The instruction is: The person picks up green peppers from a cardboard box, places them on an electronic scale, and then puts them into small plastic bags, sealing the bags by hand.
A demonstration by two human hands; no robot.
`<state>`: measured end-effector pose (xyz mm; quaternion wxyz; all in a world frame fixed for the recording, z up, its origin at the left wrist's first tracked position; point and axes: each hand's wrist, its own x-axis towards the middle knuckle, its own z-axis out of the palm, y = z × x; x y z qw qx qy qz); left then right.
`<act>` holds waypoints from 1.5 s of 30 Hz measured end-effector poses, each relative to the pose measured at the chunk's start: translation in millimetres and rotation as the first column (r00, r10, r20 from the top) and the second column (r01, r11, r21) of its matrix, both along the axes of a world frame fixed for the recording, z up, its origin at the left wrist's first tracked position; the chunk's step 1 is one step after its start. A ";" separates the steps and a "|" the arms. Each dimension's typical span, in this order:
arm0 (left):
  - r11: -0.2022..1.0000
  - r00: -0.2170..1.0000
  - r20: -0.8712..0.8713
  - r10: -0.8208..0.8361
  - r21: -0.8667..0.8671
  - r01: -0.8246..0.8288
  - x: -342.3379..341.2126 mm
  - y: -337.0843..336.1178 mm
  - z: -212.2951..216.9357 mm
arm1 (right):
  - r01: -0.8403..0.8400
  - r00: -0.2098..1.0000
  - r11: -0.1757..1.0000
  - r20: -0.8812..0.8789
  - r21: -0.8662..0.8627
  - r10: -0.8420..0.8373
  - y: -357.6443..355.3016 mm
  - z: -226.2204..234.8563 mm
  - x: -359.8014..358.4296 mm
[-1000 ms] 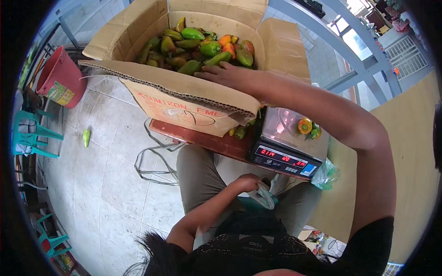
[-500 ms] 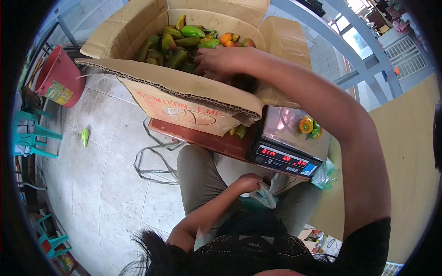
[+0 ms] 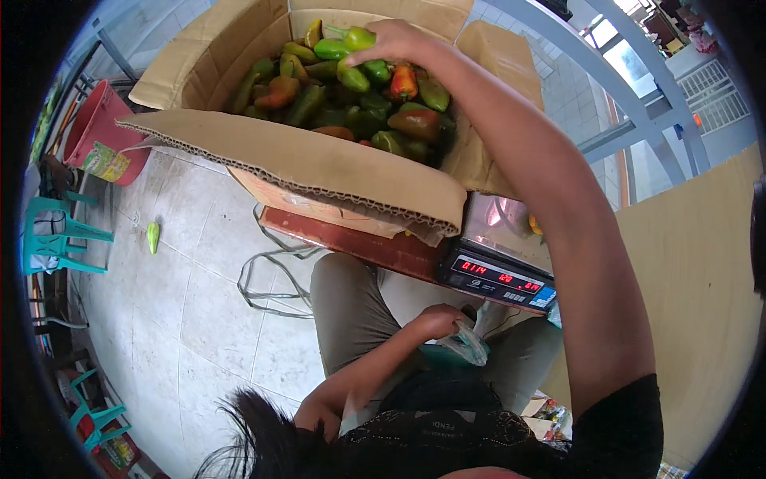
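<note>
We located the peppers point(image 3: 368, 120) in a heap inside the open cardboard box point(image 3: 295, 156), which was set on a reddish-brown surface point(image 3: 351, 239). We positioned our right hand point(image 3: 389, 42) above the heap, at its far side, with thumb and fingers closed around a light green pepper point(image 3: 360, 38). We kept our left hand point(image 3: 439, 322) over the lap, fingers pinched on a clear plastic bag point(image 3: 469, 346). To the box's right, we noted the digital scale point(image 3: 496, 281), partly covered by our right forearm.

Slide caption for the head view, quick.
Right hand among peppers in a cardboard box; left hand holds a plastic bag.
</note>
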<state>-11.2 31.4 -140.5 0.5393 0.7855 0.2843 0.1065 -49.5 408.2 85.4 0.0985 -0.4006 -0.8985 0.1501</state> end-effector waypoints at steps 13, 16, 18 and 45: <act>1.000 1.000 -0.021 0.009 0.015 -0.009 2.6 1.8 -5.4 | -0.027 0.799 0.934 -0.569 -0.356 -0.194 32.1 -13.0 7.6; 1.000 0.998 -0.066 -0.022 -0.006 0.022 -0.8 2.0 -4.3 | -0.036 0.802 0.909 -0.554 -0.416 -0.222 30.3 -5.8 2.5; 1.000 0.998 -0.057 -0.011 0.012 0.012 -0.9 -0.6 -15.3 | 0.005 0.767 0.927 -0.594 -0.375 -0.244 9.7 5.0 -8.2; 0.973 0.934 -0.285 -0.215 -0.149 0.178 -14.5 21.3 -7.4 | 0.616 0.647 0.788 -0.564 -0.010 -0.513 -198.7 -41.3 264.0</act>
